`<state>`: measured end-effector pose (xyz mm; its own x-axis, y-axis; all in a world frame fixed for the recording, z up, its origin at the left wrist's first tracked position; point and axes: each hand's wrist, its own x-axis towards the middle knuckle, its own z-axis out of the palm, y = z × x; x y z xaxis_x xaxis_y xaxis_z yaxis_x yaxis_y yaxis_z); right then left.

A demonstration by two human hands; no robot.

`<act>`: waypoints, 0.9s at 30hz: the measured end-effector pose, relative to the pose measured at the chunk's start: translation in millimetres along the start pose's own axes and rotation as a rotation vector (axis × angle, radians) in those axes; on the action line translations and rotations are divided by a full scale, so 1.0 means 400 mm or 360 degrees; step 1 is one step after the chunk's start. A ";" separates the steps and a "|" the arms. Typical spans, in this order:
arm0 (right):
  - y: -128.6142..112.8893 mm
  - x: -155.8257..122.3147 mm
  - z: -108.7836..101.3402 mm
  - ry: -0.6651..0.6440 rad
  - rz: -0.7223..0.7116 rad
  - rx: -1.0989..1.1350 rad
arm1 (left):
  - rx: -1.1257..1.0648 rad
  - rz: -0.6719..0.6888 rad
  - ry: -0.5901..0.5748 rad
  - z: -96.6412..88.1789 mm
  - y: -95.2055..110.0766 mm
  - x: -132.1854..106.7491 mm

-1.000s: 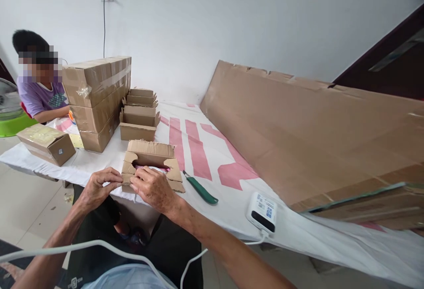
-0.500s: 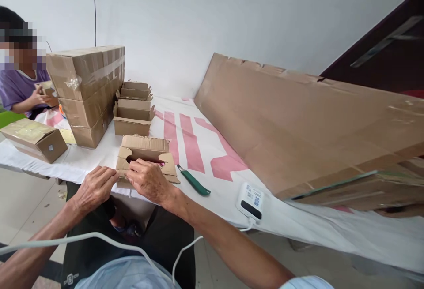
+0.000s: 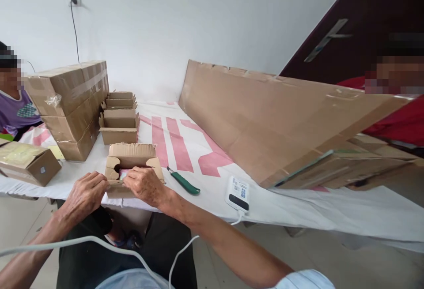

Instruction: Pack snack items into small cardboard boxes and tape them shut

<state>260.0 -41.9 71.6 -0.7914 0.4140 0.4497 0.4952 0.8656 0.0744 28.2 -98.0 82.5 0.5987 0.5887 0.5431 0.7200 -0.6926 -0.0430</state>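
A small open cardboard box (image 3: 131,150) sits at the table's near edge with its back flap standing up and its side flaps spread. My left hand (image 3: 86,193) pinches the box's front left corner, fingers bent. Curled over the front wall, my right hand (image 3: 144,184) grips it with its fingertips at the opening. Something pink and pale blue (image 3: 123,174) shows inside the box, mostly hidden by the right hand. A green-handled cutter (image 3: 184,182) lies on the cloth just right of the box.
Behind stand more open small boxes (image 3: 119,136) and a stack of taped cartons (image 3: 74,86). A closed carton (image 3: 28,165) lies at left. A large cardboard sheet (image 3: 265,117) leans at right, near a white device (image 3: 237,194) with a cable. People sit at both sides.
My view has turned to the right, bringing a person in red into sight. The right hand has shifted slightly on the box, and more of the colourful thing inside shows.
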 end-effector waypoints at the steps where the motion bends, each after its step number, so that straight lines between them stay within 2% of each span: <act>1: 0.004 -0.006 0.003 0.0007 -0.0007 0.0008 | -0.0012 0.0006 -0.0015 0.000 0.001 0.005; 7: 0.038 -0.036 -0.005 0.0012 -0.0087 0.0068 | -0.0026 0.0081 -0.0096 0.000 0.002 0.031; 11: 0.072 -0.065 -0.022 -0.0067 -0.0056 0.0163 | -0.0252 0.0101 -0.0239 -0.019 -0.001 0.054; 18: 0.113 -0.086 -0.084 -0.0239 0.0086 0.0831 | -0.0552 -0.0055 -0.0539 -0.058 -0.016 0.068; 22: 0.123 -0.080 -0.085 -0.0268 0.0222 0.0645 | -0.0553 -0.0113 -0.0458 -0.050 -0.042 0.104; 24: 0.122 -0.072 -0.075 -0.0324 0.0246 0.0512 | -0.0516 -0.0008 -0.0401 -0.031 -0.055 0.132; 27: 0.123 -0.067 -0.060 -0.0485 0.0262 0.0332 | -0.0477 0.0142 -0.0447 0.016 -0.068 0.159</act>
<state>314.2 -17.0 84.5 -0.7932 0.5893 0.1536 0.5655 0.8063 -0.1732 48.9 -39.1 113.0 0.7563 0.5829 0.2971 0.5518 -0.8123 0.1888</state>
